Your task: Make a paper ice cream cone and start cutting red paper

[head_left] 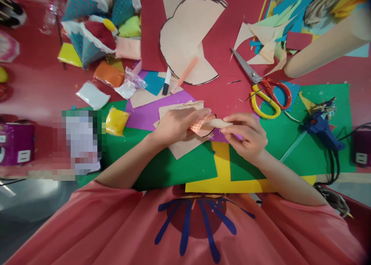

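Observation:
My left hand is closed on a small piece with an orange grid pattern, just above some beige paper. Between the fingertips of my right hand is the end of a pale twisted strip, whose other end meets the patterned piece. Purple paper lies beneath and to the left. Beyond my hands, a large beige paper shape with a black outline rests on red paper, with an orange stick across its lower part.
Scissors with yellow and red handles lie beyond my right hand. At the right are a blue glue gun and a beige roll. Clay packets, one yellow, and blue cones sit at the left.

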### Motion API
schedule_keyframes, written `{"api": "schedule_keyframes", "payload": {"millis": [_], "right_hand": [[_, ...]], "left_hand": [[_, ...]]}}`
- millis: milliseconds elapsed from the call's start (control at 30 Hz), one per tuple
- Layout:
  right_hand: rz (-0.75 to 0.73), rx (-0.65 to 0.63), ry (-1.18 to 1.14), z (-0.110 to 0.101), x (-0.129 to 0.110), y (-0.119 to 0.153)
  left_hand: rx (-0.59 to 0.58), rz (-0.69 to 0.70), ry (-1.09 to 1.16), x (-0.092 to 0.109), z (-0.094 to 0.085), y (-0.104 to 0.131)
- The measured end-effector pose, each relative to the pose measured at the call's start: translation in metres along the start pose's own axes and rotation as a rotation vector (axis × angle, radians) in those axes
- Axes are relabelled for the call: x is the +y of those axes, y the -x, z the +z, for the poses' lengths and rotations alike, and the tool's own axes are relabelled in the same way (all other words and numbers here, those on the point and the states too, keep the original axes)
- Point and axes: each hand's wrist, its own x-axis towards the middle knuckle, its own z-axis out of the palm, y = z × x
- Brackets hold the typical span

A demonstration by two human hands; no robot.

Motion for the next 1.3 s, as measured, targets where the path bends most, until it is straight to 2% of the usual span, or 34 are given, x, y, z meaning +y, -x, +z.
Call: {"api": "schedule_keyframes", "payload": {"millis": [100, 300, 567, 833, 1000, 1300], "right_hand": [[0.042, -0.073, -0.019, 0.004, 0.000, 0.002], [0.018, -0.177, -0.015, 0.005, -0.002, 0.002], [-0.032, -0.076, -0.001, 0.004, 0.001, 0.001], [-0.025, -0.118, -0.030, 0.007, 0.002, 0.001], [-0.068, -0.159, 0.000, 0.009, 0.001, 0.002], [-0.108, -0.114, 0.039, 0.016, -0.001, 0.004]], "left_hand": [[-0.004, -0.006, -0.042, 0.002, 0.003, 0.001], [-0.120, -0.070, -0.129, 0.006, 0.001, 0.004], [-0.146, -0.202, -0.162, 0.003, 0.006, 0.006], [-0.123, -0.215, 0.037, 0.009, 0.008, 0.001], [-0.189, -0.277, -0.012, 0.011, 0.006, 0.000], [-0.224, -0.150, -0.118, 0.019, 0.007, -0.002]]}}
